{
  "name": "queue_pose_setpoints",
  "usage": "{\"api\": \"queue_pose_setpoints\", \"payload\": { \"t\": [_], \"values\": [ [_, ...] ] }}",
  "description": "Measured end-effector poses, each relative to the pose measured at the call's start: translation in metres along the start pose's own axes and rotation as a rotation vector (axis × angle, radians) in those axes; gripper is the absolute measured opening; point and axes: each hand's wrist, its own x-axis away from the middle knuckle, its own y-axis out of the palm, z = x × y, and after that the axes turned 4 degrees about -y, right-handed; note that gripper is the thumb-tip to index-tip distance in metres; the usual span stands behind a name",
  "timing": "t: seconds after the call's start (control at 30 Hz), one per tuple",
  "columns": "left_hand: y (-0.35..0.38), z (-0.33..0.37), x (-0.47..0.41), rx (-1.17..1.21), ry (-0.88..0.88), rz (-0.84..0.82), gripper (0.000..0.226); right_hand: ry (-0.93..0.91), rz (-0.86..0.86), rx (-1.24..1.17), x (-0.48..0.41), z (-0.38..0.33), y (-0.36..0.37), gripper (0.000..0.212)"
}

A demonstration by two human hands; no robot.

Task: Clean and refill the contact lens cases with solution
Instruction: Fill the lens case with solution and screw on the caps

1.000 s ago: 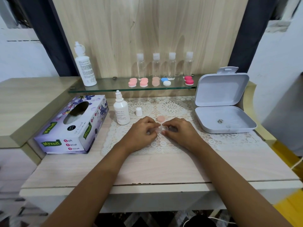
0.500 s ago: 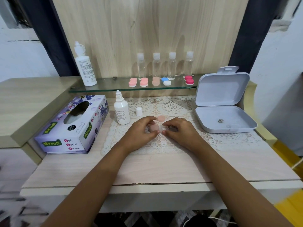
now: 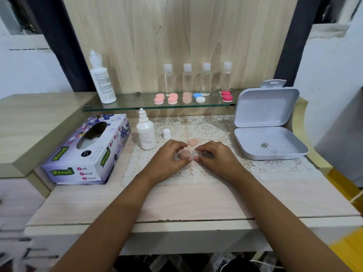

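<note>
The left hand [image 3: 169, 160] and the right hand [image 3: 216, 158] are both bare, with slim fingers and short, pale nails at the tips nearest the grip. Just behind the grip the knuckles and wrists are uncovered. Farther back from it, the left forearm [image 3: 117, 213] and the right forearm [image 3: 275, 213] are bare and smooth, widening all the way to the lower edge of the view.

Home dressing table [image 3: 196, 203]; lace doily [image 3: 206, 128], tissue box [image 3: 88, 152].
</note>
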Motion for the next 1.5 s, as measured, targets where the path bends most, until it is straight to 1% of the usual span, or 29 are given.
{"api": "queue_pose_setpoints", "payload": {
  "t": [0.03,0.1,0.17,0.23,0.3,0.4,0.53,0.63,0.7,0.83,1.0,1.2,1.33,1.5],
  "values": [
    [0.0,0.0,0.0,0.0,-0.025,0.011,0.041,-0.001,-0.001,0.002,0.0,0.0,0.0,0.03],
    [0.0,-0.001,-0.001,-0.016,-0.05,0.026,0.034,-0.007,0.0,0.006,0.0,-0.001,0.0,0.03],
    [0.0,-0.001,-0.001,-0.035,-0.038,0.01,0.024,-0.009,0.001,0.009,0.0,0.0,0.0,0.03],
    [-0.001,-0.001,-0.002,-0.042,-0.011,-0.028,0.021,-0.012,0.004,0.011,0.0,0.0,0.0,0.03],
    [-0.002,-0.003,-0.002,-0.048,0.013,-0.055,0.022,-0.014,0.004,0.013,0.0,0.001,0.0,0.03],
    [-0.002,-0.003,-0.001,-0.025,0.0,-0.065,0.027,-0.021,0.006,0.011,0.0,0.001,0.001,0.03],
    [0.0,-0.001,-0.001,-0.011,-0.046,-0.021,0.036,-0.014,0.009,0.013,0.0,0.001,0.0,0.03],
    [0.0,-0.001,-0.001,-0.043,-0.046,0.011,0.023,-0.017,0.005,0.016,0.0,0.001,0.0,0.029],
    [-0.001,-0.002,-0.001,-0.03,-0.024,0.008,0.02,-0.016,0.005,0.014,0.001,0.001,0.0,0.029],
    [-0.003,-0.003,0.0,-0.057,0.032,-0.019,0.027,-0.012,-0.001,0.018,0.0,0.0,0.001,0.028],
    [-0.003,-0.004,-0.001,-0.072,0.061,-0.03,0.029,-0.008,-0.008,0.021,0.0,-0.001,0.0,0.028],
    [-0.002,-0.004,-0.001,-0.07,0.052,-0.032,0.029,-0.003,-0.007,0.032,0.001,-0.002,-0.001,0.028],
    [0.0,-0.002,0.002,-0.078,0.038,-0.015,0.025,0.008,-0.008,0.029,0.002,-0.004,-0.001,0.031],
    [0.001,-0.003,0.003,-0.074,0.012,0.005,0.026,0.076,-0.025,-0.101,0.001,-0.009,-0.009,0.036]
  ]
}}
